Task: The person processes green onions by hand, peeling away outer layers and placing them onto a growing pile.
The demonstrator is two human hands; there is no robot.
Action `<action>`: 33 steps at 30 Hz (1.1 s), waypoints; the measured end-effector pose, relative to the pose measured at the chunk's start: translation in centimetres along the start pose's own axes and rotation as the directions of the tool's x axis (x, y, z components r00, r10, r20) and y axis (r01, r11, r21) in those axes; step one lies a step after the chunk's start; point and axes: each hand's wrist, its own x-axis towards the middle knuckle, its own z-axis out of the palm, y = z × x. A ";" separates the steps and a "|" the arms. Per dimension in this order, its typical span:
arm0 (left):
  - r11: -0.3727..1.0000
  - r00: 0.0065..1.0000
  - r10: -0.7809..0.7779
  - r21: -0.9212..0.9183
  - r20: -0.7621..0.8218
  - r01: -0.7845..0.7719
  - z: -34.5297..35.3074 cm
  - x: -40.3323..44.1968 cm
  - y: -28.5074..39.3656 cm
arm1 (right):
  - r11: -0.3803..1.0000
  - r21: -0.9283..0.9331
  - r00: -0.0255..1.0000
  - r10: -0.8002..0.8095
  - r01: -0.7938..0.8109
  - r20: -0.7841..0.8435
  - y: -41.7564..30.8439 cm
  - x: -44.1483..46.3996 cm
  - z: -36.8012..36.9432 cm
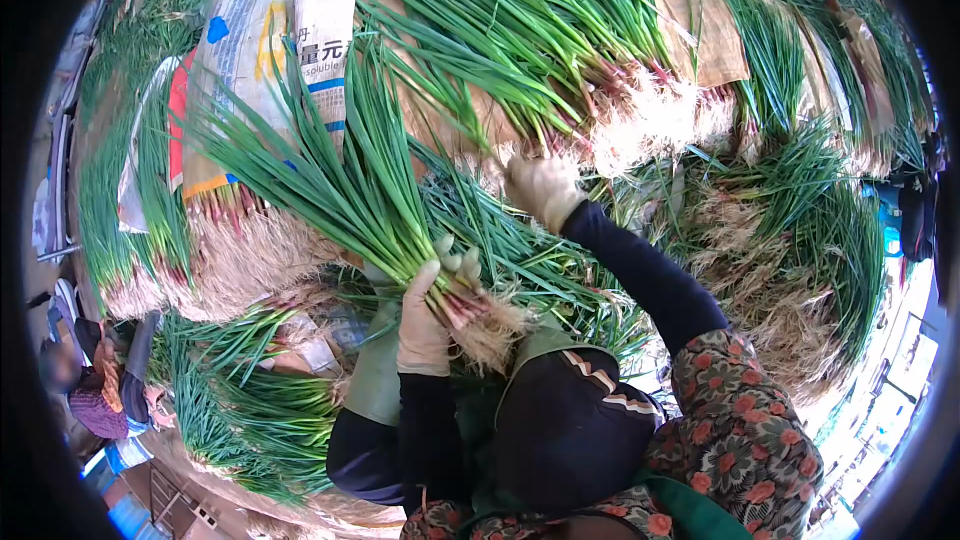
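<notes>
My left hand (428,315), in a pale glove, is closed around a bunch of green onions (385,205). The leaves fan out to the upper left, and the pinkish stalk ends and stringy roots (490,330) stick out at the lower right. Also gloved, my right hand (545,188) is closed at the root ends of a large onion pile (530,30), its fingertips pinching a stalk. Brown sacking (715,20) lies beside and beneath that pile.
Printed sacks (240,60) cover onions at the upper left, with matted roots (240,250) below. More onions lie at the right (800,270) and lower left (270,410). Dark cloth with a striped band (570,430) is at the bottom. Another person (100,390) is at the far left.
</notes>
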 end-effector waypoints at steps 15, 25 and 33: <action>0.982 0.990 0.059 0.187 -0.127 -0.035 -1.4 0.9 -1.6 | 0.685 0.703 0.975 0.047 -0.191 0.219 0.9 -4.3 3.2; 0.997 0.994 0.058 0.051 -0.095 -0.053 -0.6 0.3 -2.5 | 0.686 0.683 0.916 -0.059 -0.251 0.397 -5.6 -6.2 5.2; 0.998 0.990 -0.037 -0.049 0.134 0.043 -0.8 0.1 -2.2 | -0.503 0.583 0.770 -0.401 -0.638 0.497 -6.6 -4.9 0.8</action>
